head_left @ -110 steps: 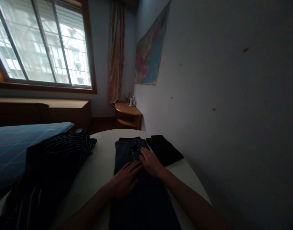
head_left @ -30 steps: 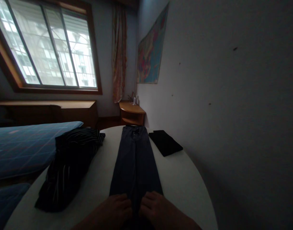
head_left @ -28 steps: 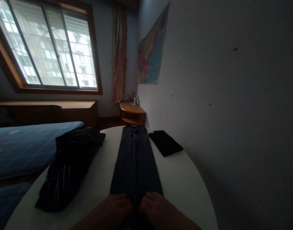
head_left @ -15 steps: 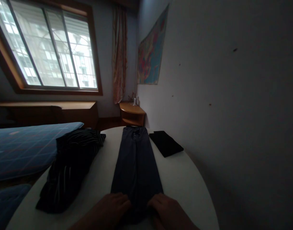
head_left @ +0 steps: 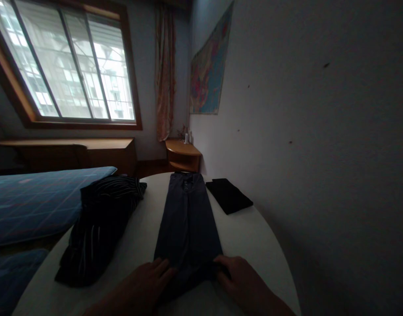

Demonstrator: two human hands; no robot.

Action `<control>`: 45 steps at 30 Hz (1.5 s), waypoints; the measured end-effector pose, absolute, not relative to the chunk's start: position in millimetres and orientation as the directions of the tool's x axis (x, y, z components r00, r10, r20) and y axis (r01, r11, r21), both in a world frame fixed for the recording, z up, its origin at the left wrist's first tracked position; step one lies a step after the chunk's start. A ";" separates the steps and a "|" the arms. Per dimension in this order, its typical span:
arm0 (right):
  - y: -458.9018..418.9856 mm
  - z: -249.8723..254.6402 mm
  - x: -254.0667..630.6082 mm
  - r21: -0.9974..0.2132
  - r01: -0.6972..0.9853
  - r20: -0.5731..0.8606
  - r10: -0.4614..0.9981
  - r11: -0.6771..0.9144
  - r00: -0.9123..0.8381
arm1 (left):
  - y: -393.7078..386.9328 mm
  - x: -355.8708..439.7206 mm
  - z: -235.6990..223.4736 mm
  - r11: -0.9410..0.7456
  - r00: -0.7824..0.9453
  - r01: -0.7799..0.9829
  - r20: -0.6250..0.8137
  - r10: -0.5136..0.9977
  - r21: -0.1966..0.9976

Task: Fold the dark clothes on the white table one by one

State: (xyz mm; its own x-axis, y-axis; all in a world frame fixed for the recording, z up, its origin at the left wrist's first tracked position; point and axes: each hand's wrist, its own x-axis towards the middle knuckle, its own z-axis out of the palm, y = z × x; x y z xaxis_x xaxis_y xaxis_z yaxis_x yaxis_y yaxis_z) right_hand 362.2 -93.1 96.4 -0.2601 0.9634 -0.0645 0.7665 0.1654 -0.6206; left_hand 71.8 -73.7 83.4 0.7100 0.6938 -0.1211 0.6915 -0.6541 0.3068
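Note:
Dark navy trousers (head_left: 188, 219) lie lengthwise on the round white table (head_left: 257, 254), with the buttoned waist at the far end and the legs toward me. My right hand (head_left: 236, 274) is closed on the right corner of the hem, with that edge raised a little from the table. At the left edge of the legs, the fingers of my left hand (head_left: 153, 278) curl over the cloth and grip it; its thumb is hidden.
A rumpled black striped garment (head_left: 102, 224) lies on the table's left side. A folded black cloth (head_left: 229, 196) rests at the back right. Beyond the table are a blue plaid mattress (head_left: 40, 202), a corner shelf (head_left: 181, 148) and, on the right, a wall (head_left: 303, 109).
My right hand has moved slightly right and up, lifting the right side of the hem. My left hand has shifted slightly left. The camera view has moved a little.

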 end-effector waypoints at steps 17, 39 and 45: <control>-91.9 99.1 367.8 -0.704 0.689 -0.046 0.957 0.172 -0.286 | -70.7 57.7 71.0 -0.715 0.789 0.565 -0.014 0.615 0.412; -97.8 96.7 375.3 -0.643 0.611 0.056 0.824 0.462 -0.564 | -60.2 50.4 59.6 -0.947 0.863 0.295 0.390 0.323 0.130; -100.2 86.3 375.0 -0.588 0.592 0.073 0.764 0.552 -0.641 | -64.5 42.4 54.9 -0.864 0.824 0.379 0.305 0.478 0.331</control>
